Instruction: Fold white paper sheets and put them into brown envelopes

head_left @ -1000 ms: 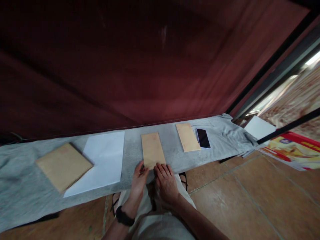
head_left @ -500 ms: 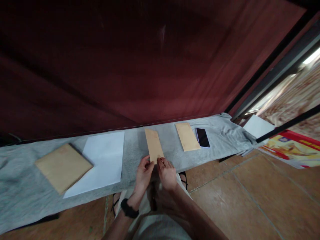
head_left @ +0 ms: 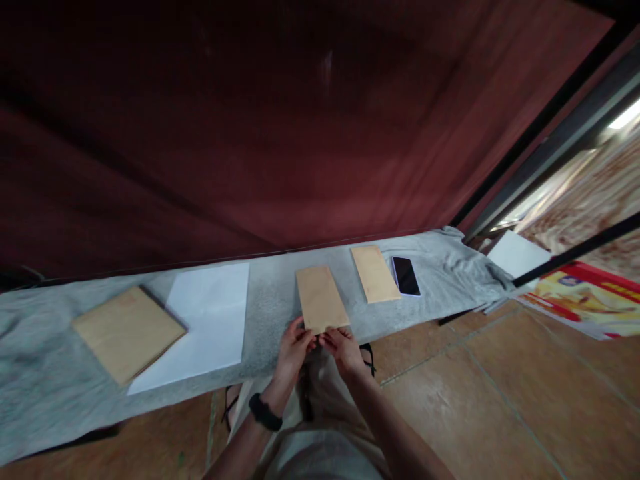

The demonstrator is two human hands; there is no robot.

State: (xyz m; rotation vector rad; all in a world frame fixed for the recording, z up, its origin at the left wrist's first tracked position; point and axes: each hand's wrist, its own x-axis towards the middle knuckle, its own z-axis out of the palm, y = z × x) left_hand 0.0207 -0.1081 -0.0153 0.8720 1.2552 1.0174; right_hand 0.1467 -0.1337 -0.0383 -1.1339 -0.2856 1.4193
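A brown paper envelope (head_left: 323, 298) lies before me at the front edge of the cloth-covered bench, its broad face up. My left hand (head_left: 294, 345) pinches its near edge from the left, thumb on top. Close beside it, my right hand (head_left: 342, 347) grips the same edge, fingers bent; part of its grip is hidden. To the right lies another brown envelope (head_left: 375, 273), flat and untouched. At the left a stack of brown envelopes (head_left: 129, 333) sits partly over white paper (head_left: 213, 327).
A dark-screened phone (head_left: 406, 276) lies right of the second envelope. The grey cloth (head_left: 270, 307) covers a narrow bench against a dark red curtain (head_left: 300, 167). A red and yellow printed box (head_left: 585, 297) and a white box (head_left: 519, 253) stand at the right, above the tiled floor (head_left: 465, 387).
The envelope in my hands has turned from a narrow, tilted view to show its full face and sits slightly farther right. My right hand has shifted right and down along the near edge.
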